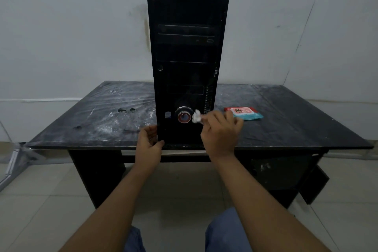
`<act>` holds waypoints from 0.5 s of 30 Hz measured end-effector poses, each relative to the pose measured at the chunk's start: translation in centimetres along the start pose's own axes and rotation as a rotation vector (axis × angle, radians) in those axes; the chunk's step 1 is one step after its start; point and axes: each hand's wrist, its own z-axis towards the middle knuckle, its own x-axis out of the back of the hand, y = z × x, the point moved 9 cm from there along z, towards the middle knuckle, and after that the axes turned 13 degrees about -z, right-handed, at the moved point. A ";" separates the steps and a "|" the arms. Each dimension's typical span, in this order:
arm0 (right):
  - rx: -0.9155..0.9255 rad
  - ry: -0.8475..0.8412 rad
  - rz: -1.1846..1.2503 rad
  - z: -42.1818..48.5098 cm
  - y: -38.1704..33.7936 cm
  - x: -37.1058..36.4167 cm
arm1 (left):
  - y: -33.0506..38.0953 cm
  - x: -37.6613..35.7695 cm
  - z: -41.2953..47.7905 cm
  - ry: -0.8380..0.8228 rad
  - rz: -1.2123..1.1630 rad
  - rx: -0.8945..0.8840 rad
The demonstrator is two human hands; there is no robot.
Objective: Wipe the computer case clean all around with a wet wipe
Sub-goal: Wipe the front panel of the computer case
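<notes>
Two hands share the job: the left hand (149, 143) grips the near left edge of the upright computer case (187, 63) to steady it on the table (98, 120), while the right hand (219, 132) pinches a crumpled wet wipe (196, 116) against the front panel beside the round button (183, 116).

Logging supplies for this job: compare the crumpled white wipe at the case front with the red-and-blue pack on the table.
The crumpled white wet wipe is a small bunched wad; the flat red-and-blue wipe pack is larger and smooth. The wipe is pinched in the right grip at the front of the black tower computer case; the pack lies untouched on the dusty black table. Both are by the case's lower right.
</notes>
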 end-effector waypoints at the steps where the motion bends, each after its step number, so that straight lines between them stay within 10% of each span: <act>1: -0.005 0.034 0.020 1.7 -0.5 0.8 | 0.0 0.0 -0.1 -0.004 0.003 0.002; 8: -0.001 0.260 0.067 10.5 -3.2 5.1 | 0.1 0.0 0.2 -0.011 -0.007 0.040; 15: 0.423 0.125 -0.035 5.2 -4.6 2.2 | -0.1 0.1 0.2 -0.030 0.000 0.070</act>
